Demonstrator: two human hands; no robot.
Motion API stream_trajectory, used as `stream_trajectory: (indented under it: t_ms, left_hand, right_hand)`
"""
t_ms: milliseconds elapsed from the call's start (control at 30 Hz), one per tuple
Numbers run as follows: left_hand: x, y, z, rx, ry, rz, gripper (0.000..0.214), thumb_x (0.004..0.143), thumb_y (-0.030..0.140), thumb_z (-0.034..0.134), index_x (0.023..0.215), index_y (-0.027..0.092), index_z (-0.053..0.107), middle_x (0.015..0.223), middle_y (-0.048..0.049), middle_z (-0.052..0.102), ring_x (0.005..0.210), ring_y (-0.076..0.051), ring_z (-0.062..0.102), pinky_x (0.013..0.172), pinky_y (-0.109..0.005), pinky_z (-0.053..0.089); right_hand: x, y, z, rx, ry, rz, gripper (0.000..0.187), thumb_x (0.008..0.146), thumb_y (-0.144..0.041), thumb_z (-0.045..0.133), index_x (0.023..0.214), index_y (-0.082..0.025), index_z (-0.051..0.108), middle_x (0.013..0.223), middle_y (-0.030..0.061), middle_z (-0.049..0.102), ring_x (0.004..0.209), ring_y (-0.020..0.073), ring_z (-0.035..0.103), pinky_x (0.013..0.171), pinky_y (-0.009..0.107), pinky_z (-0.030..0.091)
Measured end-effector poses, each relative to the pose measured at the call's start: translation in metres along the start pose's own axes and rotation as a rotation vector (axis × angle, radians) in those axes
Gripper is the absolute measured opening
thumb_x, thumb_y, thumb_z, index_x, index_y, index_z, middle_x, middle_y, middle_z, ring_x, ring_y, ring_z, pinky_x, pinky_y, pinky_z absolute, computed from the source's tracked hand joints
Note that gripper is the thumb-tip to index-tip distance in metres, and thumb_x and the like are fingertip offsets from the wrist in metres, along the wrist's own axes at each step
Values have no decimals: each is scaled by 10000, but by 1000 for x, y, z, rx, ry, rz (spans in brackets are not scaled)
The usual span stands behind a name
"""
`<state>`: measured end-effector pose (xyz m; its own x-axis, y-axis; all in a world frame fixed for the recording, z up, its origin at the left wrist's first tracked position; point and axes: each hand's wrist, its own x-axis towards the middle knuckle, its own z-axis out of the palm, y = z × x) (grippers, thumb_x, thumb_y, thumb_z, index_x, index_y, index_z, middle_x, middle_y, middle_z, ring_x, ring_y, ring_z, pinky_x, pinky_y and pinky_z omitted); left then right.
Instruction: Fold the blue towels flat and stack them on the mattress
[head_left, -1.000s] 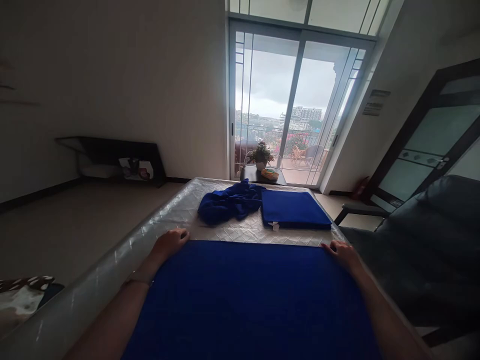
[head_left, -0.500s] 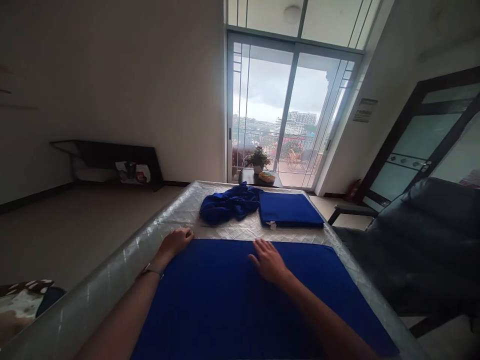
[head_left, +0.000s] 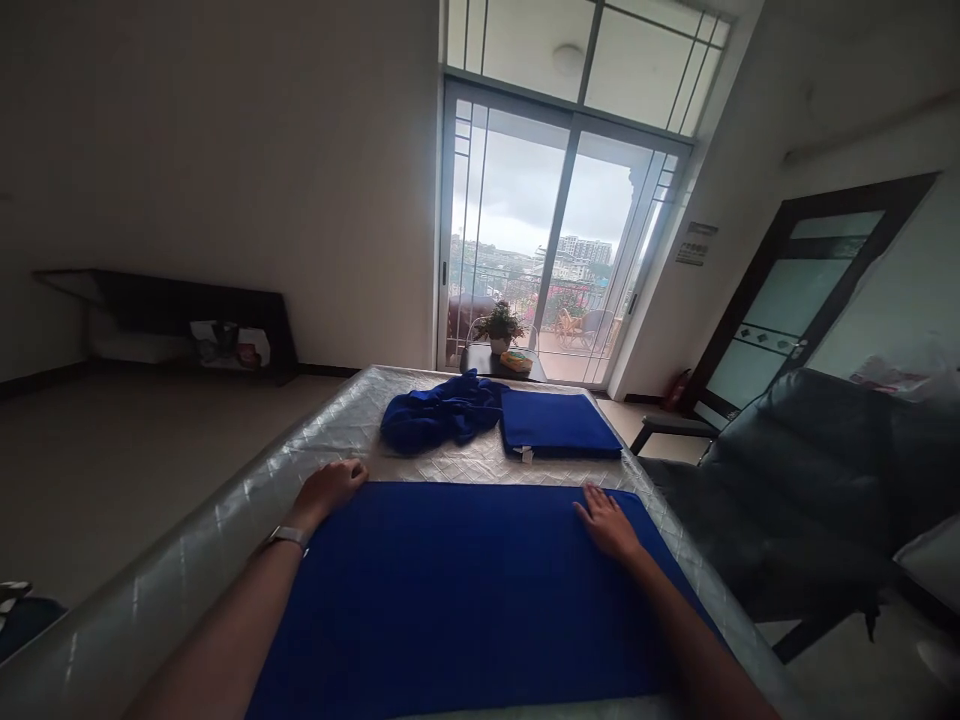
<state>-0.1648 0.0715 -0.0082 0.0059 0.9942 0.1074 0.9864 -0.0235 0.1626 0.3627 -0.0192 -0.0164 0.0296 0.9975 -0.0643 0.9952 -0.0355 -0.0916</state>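
A large blue cloth [head_left: 465,590] lies spread flat on a plastic-wrapped mattress [head_left: 225,530] in front of me. My left hand [head_left: 330,488] rests at the cloth's far left corner, fingers curled on its edge. My right hand [head_left: 607,522] lies flat and open on the cloth near its far right corner. Beyond them sit a crumpled blue cloth [head_left: 435,418] and a neatly folded blue cloth [head_left: 556,434] with a white tag.
A dark armchair [head_left: 810,480] stands close to the mattress on the right. A small table with a potted plant [head_left: 498,326] stands before the glass balcony door [head_left: 540,240]. A low dark shelf [head_left: 172,320] runs along the left wall.
My right hand slid from the cloth's right corner to its middle, then back toward the right corner. The left hand stayed at the left corner. The view shifted slightly.
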Motion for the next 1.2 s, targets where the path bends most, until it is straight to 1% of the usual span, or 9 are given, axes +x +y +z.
stream_trajectory:
  t_ms: [167,300,467,533,633,800,900,1033,1200]
  left_hand:
    - [0,1,4,66,29,34,381,940,375,338,929,183,667,980,-111,724,920,-245,662,792,-327,449]
    - [-7,7,2,160,86,114,349,948,286,345,985,135,658,1040,-151,692,1037,-280,608,914,-401,412]
    - [-15,26,-15,193,161,204,335,916,139,350,1075,73,637,1116,-219,642,1107,-323,561,966,-461,377]
    - [-18,46,-19,173,171,240,350,901,94,335,1067,51,640,1115,-243,638,1102,-334,569,967,-482,380]
    - [-28,96,-12,111,152,330,373,940,143,306,1075,75,647,1152,-238,638,1116,-310,584,989,-468,392]
    - [-50,198,27,-23,34,564,514,992,466,250,1395,248,482,1509,-64,442,1412,-168,350,1171,-312,256]
    - [-58,226,46,-72,-44,553,662,956,594,193,1490,239,357,1563,-58,347,1463,-181,256,1200,-363,225]
    - [-58,212,52,-99,-105,448,764,920,663,147,1514,210,306,1582,-74,284,1477,-229,215,1211,-446,193]
    - [-56,154,41,-78,-120,294,805,899,701,145,1519,209,292,1596,-74,238,1488,-243,175,1214,-450,144]
  right_hand:
    - [5,57,10,-51,58,162,701,980,-523,181,1533,-94,196,1601,79,190,1473,190,140,1195,373,89]
    - [5,64,10,-58,69,197,670,980,-527,205,1538,-156,214,1601,63,202,1469,209,161,1189,390,126]
    - [1,60,5,-63,71,211,667,984,-512,193,1538,-139,205,1600,70,207,1471,210,153,1188,391,130]
    - [1,59,6,-55,77,217,668,984,-518,191,1540,-147,199,1602,58,198,1472,204,148,1188,395,133]
    - [1,58,7,-60,91,218,668,985,-514,198,1539,-141,195,1603,55,190,1473,199,138,1190,399,116]
    - [2,58,7,-48,96,218,674,985,-518,198,1537,-132,200,1603,60,189,1473,198,138,1192,394,96]
    - [2,58,7,-36,88,216,684,984,-519,186,1537,-117,197,1604,66,183,1474,196,132,1193,387,85]
    - [2,59,8,-33,87,222,694,979,-519,179,1538,-109,185,1605,65,180,1475,194,123,1194,384,66]
    - [4,60,10,-29,89,211,712,970,-525,173,1537,-95,184,1604,72,178,1475,209,125,1193,400,75]
